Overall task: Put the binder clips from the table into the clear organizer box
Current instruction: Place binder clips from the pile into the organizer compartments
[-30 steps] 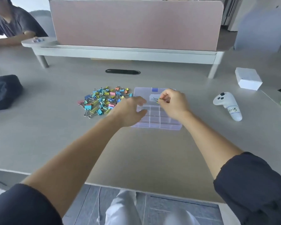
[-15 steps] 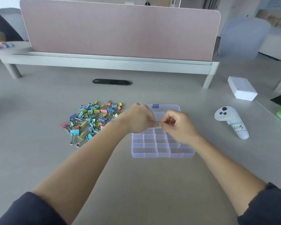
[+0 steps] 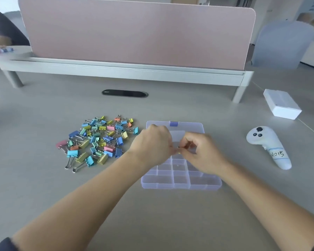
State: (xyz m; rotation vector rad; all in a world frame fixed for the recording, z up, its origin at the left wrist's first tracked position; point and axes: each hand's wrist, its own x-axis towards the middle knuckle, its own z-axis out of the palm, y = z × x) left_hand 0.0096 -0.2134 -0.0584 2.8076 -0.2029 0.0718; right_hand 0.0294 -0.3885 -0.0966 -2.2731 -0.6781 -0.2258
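A heap of several coloured binder clips [image 3: 98, 140] lies on the grey table, left of the clear organizer box [image 3: 181, 180]. The box is open, with small square compartments. My left hand [image 3: 152, 144] and my right hand [image 3: 201, 151] meet above the middle of the box. Both pinch one small binder clip [image 3: 179, 150] between their fingertips; only a yellowish bit and a thin dark wire of it show. The far compartments are hidden behind my hands.
A white controller [image 3: 268, 147] lies right of the box, and a white box [image 3: 282, 104] sits further back. A dark oval cable slot [image 3: 124, 93] and a pink divider on a raised shelf [image 3: 127, 69] lie beyond. Another person's sleeve [image 3: 5, 33] shows at far left.
My left hand came off the box's left side and joined my right hand at the clip. The camera has tilted, so the box and pile sit lower in view.
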